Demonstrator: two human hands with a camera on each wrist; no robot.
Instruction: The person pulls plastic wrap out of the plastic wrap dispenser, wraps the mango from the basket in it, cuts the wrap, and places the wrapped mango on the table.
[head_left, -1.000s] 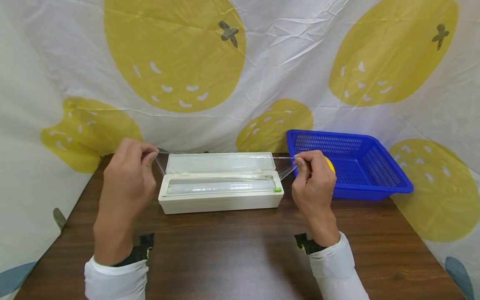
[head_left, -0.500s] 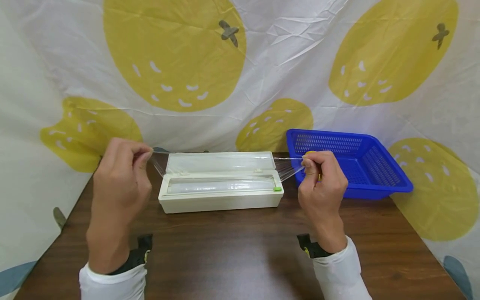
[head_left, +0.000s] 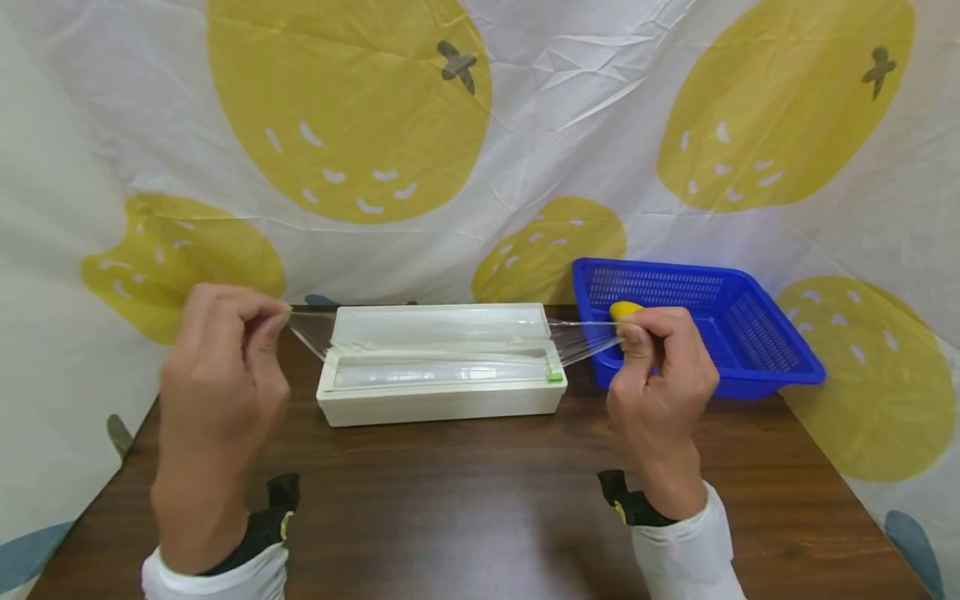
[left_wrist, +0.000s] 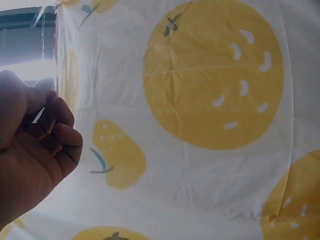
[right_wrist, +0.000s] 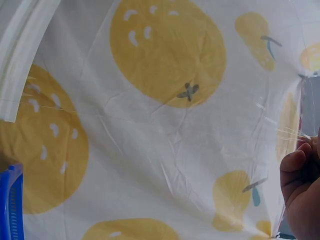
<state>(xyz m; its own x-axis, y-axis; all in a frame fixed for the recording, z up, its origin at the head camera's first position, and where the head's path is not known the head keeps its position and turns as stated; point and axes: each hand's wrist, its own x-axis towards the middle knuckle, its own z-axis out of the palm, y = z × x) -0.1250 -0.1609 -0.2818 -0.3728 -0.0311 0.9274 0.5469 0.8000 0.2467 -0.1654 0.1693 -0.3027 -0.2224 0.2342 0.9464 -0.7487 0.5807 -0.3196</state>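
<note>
A sheet of clear plastic wrap stretches across the open white dispenser box, fanning out in creases at both ends. My left hand pinches its left corner between thumb and index finger, off the box's left end. At the other side, the right hand pinches the right corner, in front of the basket. Inside the box lies the wrap roll, and a green slider sits at its front right corner. In the left wrist view the hand shows thumb and fingertips together; the right wrist view shows thin strands running to the fingers.
A blue perforated basket stands at the back right, a smooth yellow object in it, partly behind the right hand. The box's hinged lid leans back near the fruit-print curtain. The dark wooden table stretches in front.
Both hands have moved apart and slightly toward the body, widening the wrap between them. The yellow object in the basket shows more from behind the right hand. The box stays put.
</note>
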